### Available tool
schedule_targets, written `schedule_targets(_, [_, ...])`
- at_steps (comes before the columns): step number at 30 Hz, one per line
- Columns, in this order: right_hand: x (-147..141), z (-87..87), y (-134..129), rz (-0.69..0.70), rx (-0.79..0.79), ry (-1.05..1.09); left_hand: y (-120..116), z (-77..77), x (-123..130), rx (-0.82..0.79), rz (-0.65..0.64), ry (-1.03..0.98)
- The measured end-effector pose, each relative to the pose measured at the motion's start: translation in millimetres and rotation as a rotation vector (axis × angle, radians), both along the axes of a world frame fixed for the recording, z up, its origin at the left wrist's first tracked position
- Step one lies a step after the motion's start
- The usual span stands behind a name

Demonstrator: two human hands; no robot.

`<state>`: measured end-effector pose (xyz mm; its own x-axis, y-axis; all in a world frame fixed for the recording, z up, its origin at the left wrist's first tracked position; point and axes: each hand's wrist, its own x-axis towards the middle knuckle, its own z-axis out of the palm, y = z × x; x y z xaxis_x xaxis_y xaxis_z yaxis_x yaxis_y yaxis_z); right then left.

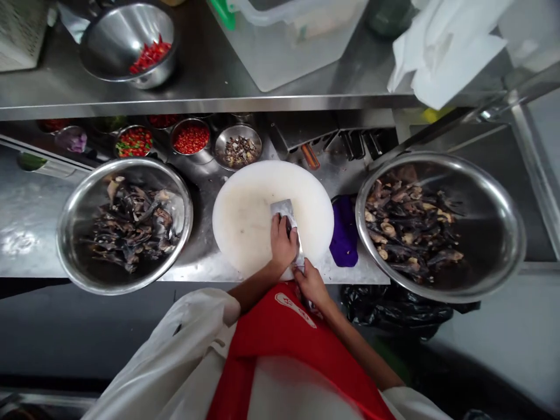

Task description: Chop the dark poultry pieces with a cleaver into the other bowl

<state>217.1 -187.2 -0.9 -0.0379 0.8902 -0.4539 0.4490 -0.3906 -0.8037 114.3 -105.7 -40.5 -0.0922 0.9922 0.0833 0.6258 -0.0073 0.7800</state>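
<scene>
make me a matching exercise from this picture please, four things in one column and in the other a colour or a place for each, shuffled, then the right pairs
Column one
1. cleaver
2. apron
3. cloth
4. bowl of cut peppers

Column two
A. on the raised steel shelf
B. purple
C. over the round white board, its handle in the person's right hand
D. red, worn by the person

Right pairs: 1-C, 2-D, 3-B, 4-A
</scene>
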Motion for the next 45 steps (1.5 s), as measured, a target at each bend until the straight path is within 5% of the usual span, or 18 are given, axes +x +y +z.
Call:
schedule_targets(4, [-40.5,13.6,56.0,0.013,-0.086,0.052,72.5,-1.8,-37.9,0.058,0.066,-0.124])
schedule_targets(10, [-79.2,26.2,134.5,0.022,-0.146,0.221,264.8,-10.7,-129.9,0.051,0.146,-0.042])
schedule_targets(13, [-82.9,23.8,137.1,-0.037,-0.191,0.277,336.0,-19.0,-157.7,-0.138,0.044,0.063])
schedule_targets(17, [-71.3,14.6,114.6,-0.059,-0.205,0.223,368.0,-14.5,-171.0,-0.173,0.094,0.087])
schedule_targets(19, [-61.1,9.4,101.4,-0.064,-0.204,0.159,362.8,-1.9,-171.4,-0.118,0.113,0.126])
schedule_targets(22, [-44.1,3.9,84.5,-0.043,-0.193,0.032,336.2,25.2,-184.9,0.052,-0.047,0.211])
schedule_targets(25, [-26.0,2.7,68.1,0.033,-0.202,-0.064,288.0,54.1,-242.9,0.186,-0.155,0.279])
schedule_targets(28, [-10.8,3.6,49.1,0.088,-0.203,-0.108,224.5,68.5,-342.2,0.085,0.167,0.356])
schedule_targets(30, [-5.9,4.2,37.1,0.103,-0.190,-0.125,180.1,62.6,-403.1,-0.157,0.453,0.420])
schedule_targets(32, [-6.1,5.1,28.1,0.099,-0.175,-0.136,139.3,45.5,-436.9,-0.492,0.501,0.452])
schedule_targets(34, [-10.0,6.9,23.0,0.089,-0.158,-0.129,107.3,24.4,-438.6,-0.631,0.413,0.561])
schedule_targets(38, [-18.8,13.8,20.5,0.084,-0.136,-0.120,73.7,-0.7,-397.4,-0.624,0.198,0.696])
schedule_targets(41, [-22.0,17.5,16.4,0.077,-0.114,-0.139,58.0,0.5,-385.2,-0.616,0.050,0.651])
schedule_targets(45, [-25.2,13.7,1.7,0.024,-0.134,-0.102,42.9,9.1,-408.1,-0.506,0.144,0.493])
